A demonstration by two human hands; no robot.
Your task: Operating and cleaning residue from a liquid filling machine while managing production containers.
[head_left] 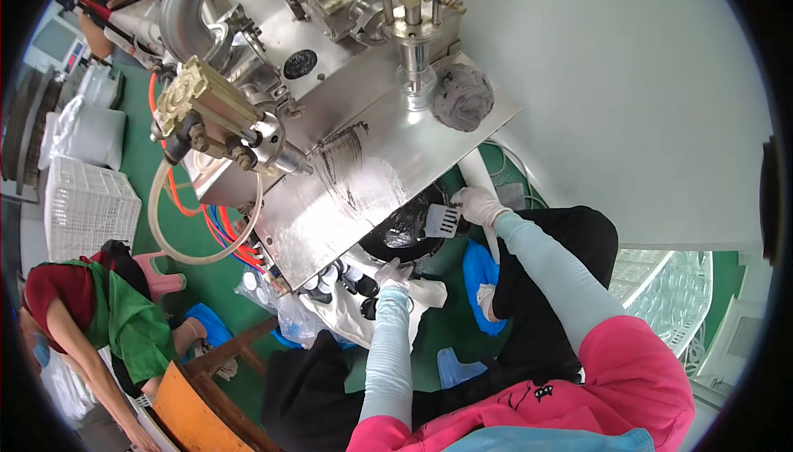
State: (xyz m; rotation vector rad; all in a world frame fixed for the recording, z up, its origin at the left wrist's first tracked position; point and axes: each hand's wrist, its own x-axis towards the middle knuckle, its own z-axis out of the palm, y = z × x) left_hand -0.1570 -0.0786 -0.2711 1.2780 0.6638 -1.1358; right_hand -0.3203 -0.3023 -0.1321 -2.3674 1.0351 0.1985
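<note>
A black tub (382, 251) with glossy black paste (407, 227) in it stands on the floor, partly under the steel machine table (330, 229). My right hand (481, 206), in a white glove, is closed on a pale slotted spatula (443, 222), whose flat slotted blade is over the tub's right side. My left hand (394, 274), also gloved, has its fingers closed at the tub's near rim. Small black-and-white jars (329, 277) lie beside my left hand, on and around a white plastic bag (425, 297).
Two metal filling nozzles (289, 157) and a crumpled grey cloth (462, 97) are on the smeared table. A coworker (107, 320) bends at left beside an orange stool (194, 407). White crates (89, 208) stand at left; another crate (669, 295) with clear containers is at right.
</note>
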